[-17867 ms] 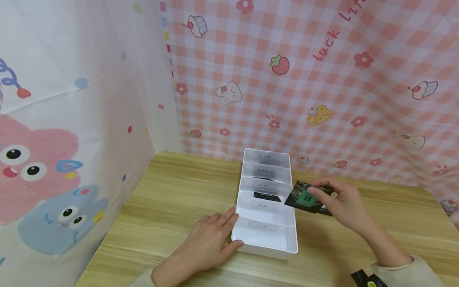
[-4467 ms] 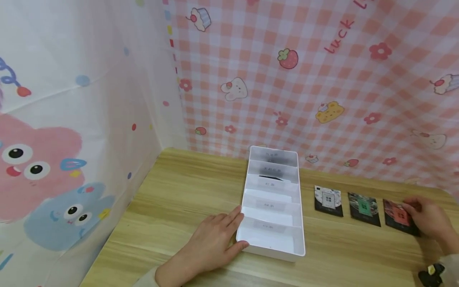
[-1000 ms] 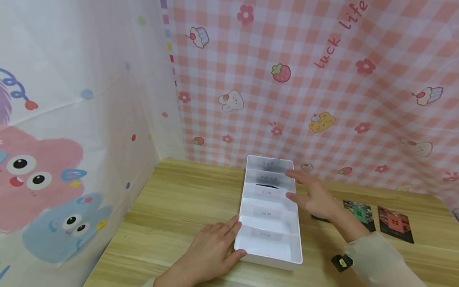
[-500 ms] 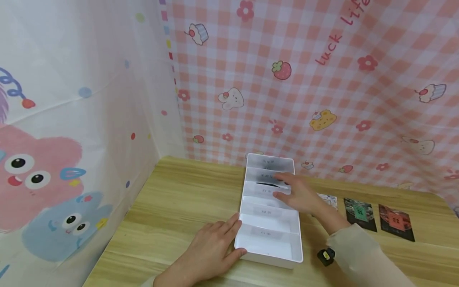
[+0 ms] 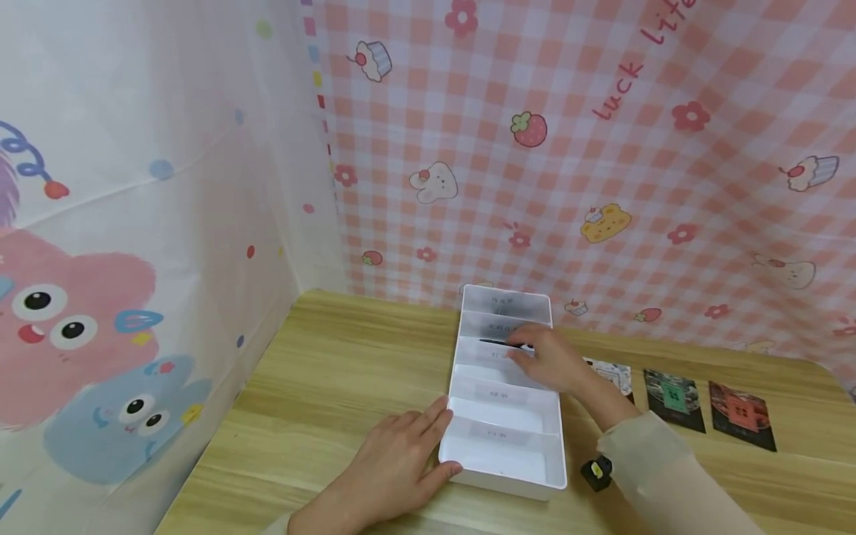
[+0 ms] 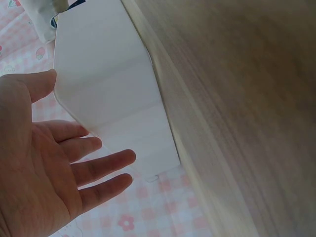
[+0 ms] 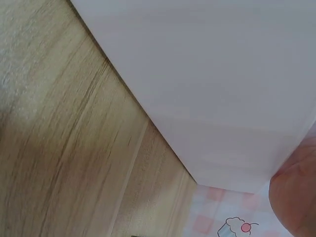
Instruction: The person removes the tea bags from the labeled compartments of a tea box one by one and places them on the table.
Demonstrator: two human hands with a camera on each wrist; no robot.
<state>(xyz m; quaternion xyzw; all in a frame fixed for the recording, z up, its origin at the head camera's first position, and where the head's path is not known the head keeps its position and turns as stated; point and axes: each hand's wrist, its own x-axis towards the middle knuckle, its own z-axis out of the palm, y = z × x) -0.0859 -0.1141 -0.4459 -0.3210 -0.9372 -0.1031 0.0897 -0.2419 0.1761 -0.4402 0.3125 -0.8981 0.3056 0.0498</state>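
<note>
A long white box point(image 5: 498, 483) with several labelled compartments stands on the table. My left hand point(image 5: 394, 453) rests against its near left corner, fingers fairly straight; the left wrist view shows that hand touching the box wall point(image 6: 108, 74). Over the second and third compartments from the back, my right hand point(image 5: 555, 364) pinches the edge of a dark tea packet point(image 5: 491, 341). Most of that packet is hidden inside the box. Right of the box lie a white-and-black tea packet point(image 5: 611, 374), partly behind my right arm, a green-labelled one point(image 5: 675, 400) and a red-labelled one point(image 5: 742, 414).
A small black object point(image 5: 597, 472) with a yellow spot shows beside my right sleeve, at the wrist. The wooden table point(image 5: 321, 371) ends at a pink checked curtain point(image 5: 428, 134) behind the box and a white printed cloth point(image 5: 221, 297) on the left.
Earlier, my right hand held packets, and three now lie in a row on the table. It has since moved left over the box and closed on the dark packet. My left hand stays at the box.
</note>
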